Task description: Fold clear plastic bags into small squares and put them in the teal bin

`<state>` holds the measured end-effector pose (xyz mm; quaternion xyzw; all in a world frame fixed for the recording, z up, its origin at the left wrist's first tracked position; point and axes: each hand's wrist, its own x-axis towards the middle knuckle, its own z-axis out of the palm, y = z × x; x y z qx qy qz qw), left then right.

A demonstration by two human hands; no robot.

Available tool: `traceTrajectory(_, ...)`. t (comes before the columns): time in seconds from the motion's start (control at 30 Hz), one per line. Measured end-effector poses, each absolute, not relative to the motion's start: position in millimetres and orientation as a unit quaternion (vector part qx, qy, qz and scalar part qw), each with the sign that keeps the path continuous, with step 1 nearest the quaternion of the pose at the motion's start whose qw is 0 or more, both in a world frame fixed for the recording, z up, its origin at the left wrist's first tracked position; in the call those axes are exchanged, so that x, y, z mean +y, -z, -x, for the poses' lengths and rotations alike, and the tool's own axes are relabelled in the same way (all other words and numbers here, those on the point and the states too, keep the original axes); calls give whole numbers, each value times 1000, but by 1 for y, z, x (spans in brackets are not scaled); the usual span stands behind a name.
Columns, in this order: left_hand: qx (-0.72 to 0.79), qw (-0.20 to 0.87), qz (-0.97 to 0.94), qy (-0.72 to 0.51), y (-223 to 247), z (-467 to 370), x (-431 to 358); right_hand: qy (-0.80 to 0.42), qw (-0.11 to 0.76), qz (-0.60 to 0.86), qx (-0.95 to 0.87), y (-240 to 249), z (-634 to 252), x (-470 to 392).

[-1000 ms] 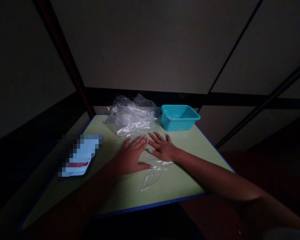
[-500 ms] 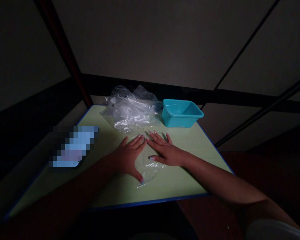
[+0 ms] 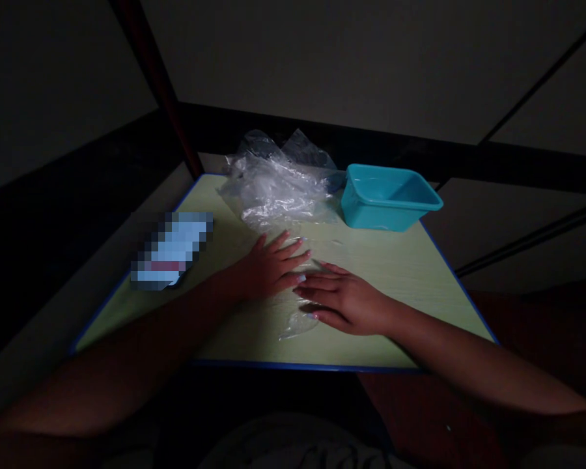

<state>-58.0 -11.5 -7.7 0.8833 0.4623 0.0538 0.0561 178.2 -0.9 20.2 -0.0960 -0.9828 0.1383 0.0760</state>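
A clear plastic bag (image 3: 300, 324) lies flat on the pale table (image 3: 385, 345), partly hidden under both hands. My left hand (image 3: 276, 267) is spread palm down over its far part, fingers pointing right. Nearer the table's front edge, my right hand (image 3: 346, 299) rests flat on the bag with fingers stretched to the left. The left thumb and the right fingertips meet or nearly meet. Beyond my hands sits a heap of crumpled clear plastic bags (image 3: 283, 189).
A turquoise plastic bin (image 3: 388, 212) stands at the back right of the table, beside the heap. At the left lies a blurred, phone-like device (image 3: 176, 247) with a lit screen. A wall (image 3: 322, 58) rises behind the table, which has a blue edge.
My right hand has slid toward the near side of the bag, while my left hand lies farther back, its fingers turned more to the right. The whole view has shifted.
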Motion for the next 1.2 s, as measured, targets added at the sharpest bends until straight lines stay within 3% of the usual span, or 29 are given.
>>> traceTrajectory(0.2,485,65,-871,-41,5,67,-5,-181,71,24,-981,-21,-178,-10)
traceTrajectory(0.33,500,71,-862,-38,6,75,0,-246,117,-14,-962,-25,-175,-11)
traceTrajectory(0.53,493,30,-866,-78,1,72,-1,-239,201,116,-943,-24,-175,-2)
traceTrajectory(0.7,462,37,-884,-61,3,65,-4,-181,156,206,-949,-20,-175,-1)
traceTrajectory(1.0,471,68,-879,-32,4,67,-2,-269,71,142,-950,-30,-171,-25)
traceTrajectory(1.2,472,76,-877,-38,3,66,-2,-244,143,255,-925,-23,-168,-23)
